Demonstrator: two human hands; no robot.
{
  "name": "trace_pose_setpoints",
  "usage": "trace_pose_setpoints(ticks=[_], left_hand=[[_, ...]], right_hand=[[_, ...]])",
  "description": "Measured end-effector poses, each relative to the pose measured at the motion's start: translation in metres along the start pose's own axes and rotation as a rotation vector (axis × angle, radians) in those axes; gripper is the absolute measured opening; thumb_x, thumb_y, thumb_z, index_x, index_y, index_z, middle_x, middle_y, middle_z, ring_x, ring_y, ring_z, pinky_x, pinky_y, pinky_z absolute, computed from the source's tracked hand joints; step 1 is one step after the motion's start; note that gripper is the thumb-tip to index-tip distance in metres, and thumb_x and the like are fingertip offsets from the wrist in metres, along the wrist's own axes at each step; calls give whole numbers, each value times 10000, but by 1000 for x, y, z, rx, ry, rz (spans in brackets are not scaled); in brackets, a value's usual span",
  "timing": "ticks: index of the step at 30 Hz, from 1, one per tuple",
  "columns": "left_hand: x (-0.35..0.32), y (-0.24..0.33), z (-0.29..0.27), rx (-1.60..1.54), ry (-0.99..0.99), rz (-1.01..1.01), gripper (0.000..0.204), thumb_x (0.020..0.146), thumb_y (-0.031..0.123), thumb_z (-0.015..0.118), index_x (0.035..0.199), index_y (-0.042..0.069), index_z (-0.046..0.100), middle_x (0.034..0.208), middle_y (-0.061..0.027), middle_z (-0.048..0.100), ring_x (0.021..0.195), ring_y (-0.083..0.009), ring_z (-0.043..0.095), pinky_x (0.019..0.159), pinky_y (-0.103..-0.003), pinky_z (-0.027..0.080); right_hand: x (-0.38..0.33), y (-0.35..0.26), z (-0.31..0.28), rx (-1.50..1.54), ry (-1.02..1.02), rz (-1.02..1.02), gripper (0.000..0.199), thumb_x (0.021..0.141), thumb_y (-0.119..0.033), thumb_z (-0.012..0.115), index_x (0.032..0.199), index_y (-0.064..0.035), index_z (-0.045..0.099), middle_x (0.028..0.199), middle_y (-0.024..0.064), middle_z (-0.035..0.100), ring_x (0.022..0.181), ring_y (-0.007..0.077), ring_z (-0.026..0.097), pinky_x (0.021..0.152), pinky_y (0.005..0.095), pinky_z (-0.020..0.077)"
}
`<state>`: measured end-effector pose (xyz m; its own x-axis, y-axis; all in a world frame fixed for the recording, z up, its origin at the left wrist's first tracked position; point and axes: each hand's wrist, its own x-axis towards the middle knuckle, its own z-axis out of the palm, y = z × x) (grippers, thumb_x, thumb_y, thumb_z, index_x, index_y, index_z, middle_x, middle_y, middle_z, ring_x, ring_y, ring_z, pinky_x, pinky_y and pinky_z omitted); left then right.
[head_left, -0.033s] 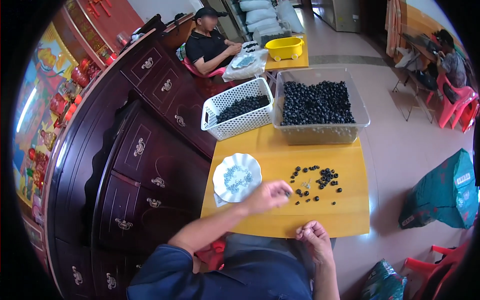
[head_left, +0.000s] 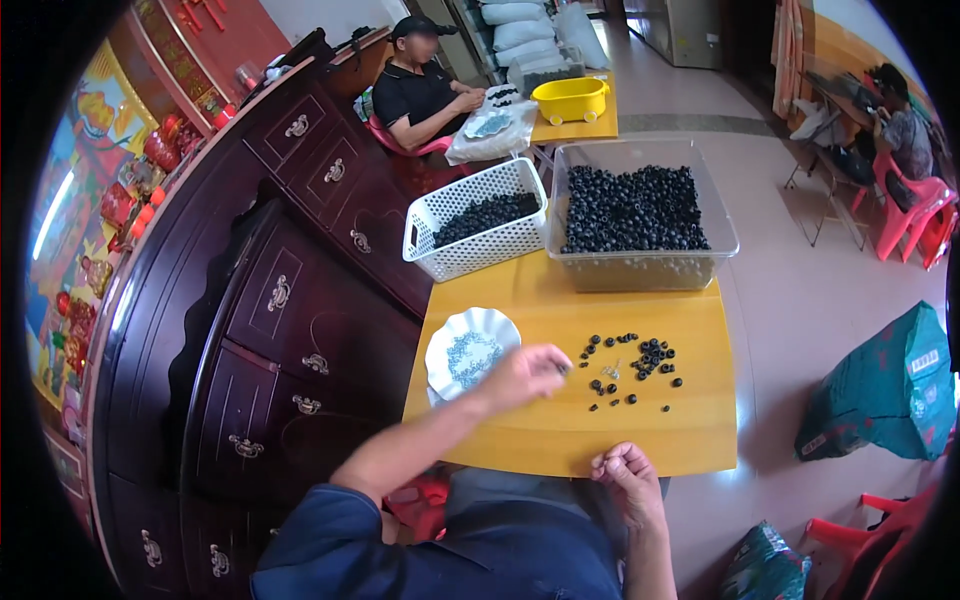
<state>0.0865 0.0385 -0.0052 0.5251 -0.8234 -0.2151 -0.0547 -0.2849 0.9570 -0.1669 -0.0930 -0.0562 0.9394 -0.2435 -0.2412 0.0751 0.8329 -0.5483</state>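
My left hand (head_left: 524, 376) is raised over the yellow table, between a white scalloped plate (head_left: 438, 347) and a scatter of small round black parts (head_left: 654, 356). Its thumb and fingers pinch a small dark piece, blurred at the fingertips. At the table's front edge my right hand (head_left: 630, 472) is closed in a pinch; what it holds, if anything, is too small to tell. Tiny clear bluish pieces (head_left: 470, 358) lie in the plate. A few pale bits (head_left: 612, 370) lie among the black parts.
At the table's far end stand a clear bin (head_left: 650, 268) and a white perforated basket (head_left: 470, 258), both holding many black parts. A dark wooden cabinet (head_left: 270, 330) borders the left. Green bags (head_left: 880, 385) sit on the right floor. Another person (head_left: 420, 95) works beyond the basket.
My left hand has shifted slightly up and left, toward the plate, its fingertips moving away from the black parts. My right hand stays in place.
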Motion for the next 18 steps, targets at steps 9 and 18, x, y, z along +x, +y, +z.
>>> trace_pose_setpoints(ticks=[9,18], left_hand=[[87,41,-176,79,689,269,615,897,54,671,1457,-27,432,1196,-127,655,831,-123,632,742,-257,526],[4,4,0,458,211,147,171,884,3,688,1049,-18,726,867,-14,699,705,-73,620,628,-257,508]], right_hand=[[2,10,-7,-47,-2,-27,117,969,-152,681,996,-75,598,937,82,658,855,170,637,816,306,526],[5,3,-2,5,-11,-8,108,976,-125,669,1024,-60,596,935,63,634,891,164,596,847,286,482]])
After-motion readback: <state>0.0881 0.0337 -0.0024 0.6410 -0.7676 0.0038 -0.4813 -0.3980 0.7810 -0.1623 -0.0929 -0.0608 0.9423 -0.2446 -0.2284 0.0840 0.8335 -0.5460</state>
